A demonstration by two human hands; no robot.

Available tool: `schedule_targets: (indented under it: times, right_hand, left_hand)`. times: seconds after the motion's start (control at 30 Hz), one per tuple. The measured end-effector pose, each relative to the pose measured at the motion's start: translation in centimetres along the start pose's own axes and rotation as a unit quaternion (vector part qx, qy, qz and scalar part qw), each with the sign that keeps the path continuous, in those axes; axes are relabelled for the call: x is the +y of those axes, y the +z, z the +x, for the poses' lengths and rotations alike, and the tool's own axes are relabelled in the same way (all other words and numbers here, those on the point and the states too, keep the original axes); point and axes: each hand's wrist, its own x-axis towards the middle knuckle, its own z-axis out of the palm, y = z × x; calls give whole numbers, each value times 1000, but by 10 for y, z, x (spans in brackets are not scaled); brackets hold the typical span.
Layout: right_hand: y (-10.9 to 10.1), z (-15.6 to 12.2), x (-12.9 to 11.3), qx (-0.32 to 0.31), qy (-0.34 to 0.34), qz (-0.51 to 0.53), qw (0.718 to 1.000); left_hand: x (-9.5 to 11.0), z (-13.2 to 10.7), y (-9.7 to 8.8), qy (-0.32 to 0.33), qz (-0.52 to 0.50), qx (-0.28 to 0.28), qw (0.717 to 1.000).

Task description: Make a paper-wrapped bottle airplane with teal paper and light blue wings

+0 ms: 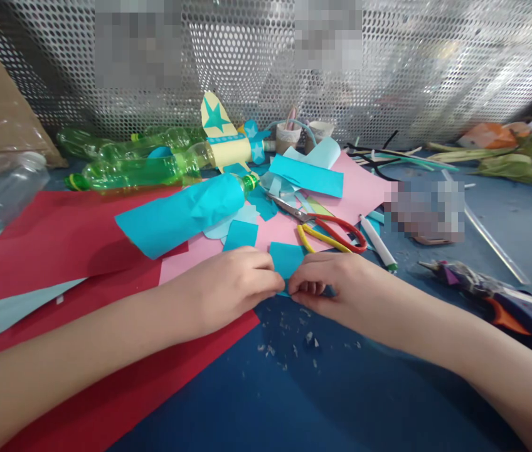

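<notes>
Near: blue bench with small clear scraps; red paper to left. Next, left hand and right hand, fingertips nearly meeting; each grip looks pinched on a small blue paper piece, centre, at the pink paper's near edge. Blue square just beyond; can't tell if joined. Piece should be light, thin, bendy, easily creased; best held by edges, fingertips only. Right: glue gun. Farther: marker, scissors, blue-wrapped bottle left. Far: green bottles, perforated screen.
</notes>
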Motion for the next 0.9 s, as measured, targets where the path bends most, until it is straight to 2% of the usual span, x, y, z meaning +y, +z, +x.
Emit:
schedule_targets:
  times: [0.2,0.47,0.57,0.73,0.9]
  right_hand:
    - [1,2,0,4,-5,-17,1000]
    - [4,0,0,5,14,-33,999]
    - [5,-1,1,10,-1,-43,999]
    - [3,-1,0,21,-19,-41,999]
    - [1,1,0,8,16,-25,1000]
  left_hand:
    - [0,-2,-2,32,49,-10,998]
    - [-1,0,0,-4,-49,26,998]
    - [1,0,-1,11,-6,17,1000]
    - [5,-2,2,5,65,-32,997]
    - [5,-1,4,-5,36,-4,999]
